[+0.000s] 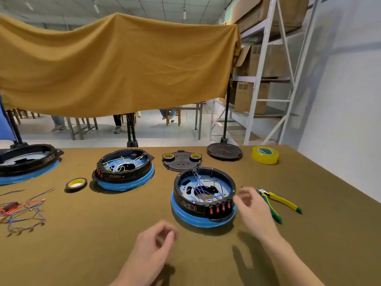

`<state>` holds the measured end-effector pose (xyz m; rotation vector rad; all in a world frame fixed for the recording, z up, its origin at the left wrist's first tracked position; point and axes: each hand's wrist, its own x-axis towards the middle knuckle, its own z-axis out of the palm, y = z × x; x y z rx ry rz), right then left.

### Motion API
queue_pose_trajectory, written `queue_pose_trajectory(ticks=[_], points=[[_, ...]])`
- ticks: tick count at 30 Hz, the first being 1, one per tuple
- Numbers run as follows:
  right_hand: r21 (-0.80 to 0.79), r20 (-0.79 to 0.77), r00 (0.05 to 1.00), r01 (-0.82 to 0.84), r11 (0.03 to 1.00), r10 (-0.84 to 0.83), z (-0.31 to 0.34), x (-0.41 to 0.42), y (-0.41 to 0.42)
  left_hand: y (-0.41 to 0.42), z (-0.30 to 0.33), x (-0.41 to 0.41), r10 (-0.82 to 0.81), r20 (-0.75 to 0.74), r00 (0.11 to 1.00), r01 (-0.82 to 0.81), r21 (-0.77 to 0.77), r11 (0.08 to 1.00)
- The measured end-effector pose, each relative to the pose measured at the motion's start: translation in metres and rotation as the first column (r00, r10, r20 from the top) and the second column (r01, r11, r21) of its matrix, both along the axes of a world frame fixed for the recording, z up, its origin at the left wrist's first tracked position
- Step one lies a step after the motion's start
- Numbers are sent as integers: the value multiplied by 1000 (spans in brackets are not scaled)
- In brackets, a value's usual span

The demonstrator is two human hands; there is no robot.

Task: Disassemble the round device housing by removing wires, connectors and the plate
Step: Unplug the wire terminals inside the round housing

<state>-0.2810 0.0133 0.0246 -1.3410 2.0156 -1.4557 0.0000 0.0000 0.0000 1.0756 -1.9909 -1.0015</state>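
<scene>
Hovering: right hand beside housing (fingers loosely curled, empty) | left hand near, likewise.

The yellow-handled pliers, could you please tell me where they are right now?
In the head view, the yellow-handled pliers lie on the table at the right, just beyond the right hand and right of the nearest round housing.

Round housing mid-table, pliers right of it, second housing left, loose wires far left.
</scene>
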Motion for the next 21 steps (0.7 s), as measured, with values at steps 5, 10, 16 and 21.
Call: queue_pose_trajectory(ticks=[5, 10, 16, 21], points=[[277, -106, 994, 42, 960, -12, 8, 1, -70, -59, 2, -46, 87, -48, 995, -95, -231, 968], [231, -141, 989, -3, 973, 37, -11, -13, -86, -91, -16, -64, 191, 47, 981, -154, -421, 894], [219, -28, 967, -240, 946, 251, -9, -36, -105, -110, -14, -68, 159, 114, 981, -64, -578, 813], [214, 146, 902, -429, 878, 406, -6, -56, -120, -121, -10, -78, 188, 80, 979, -106, -588, 802]])
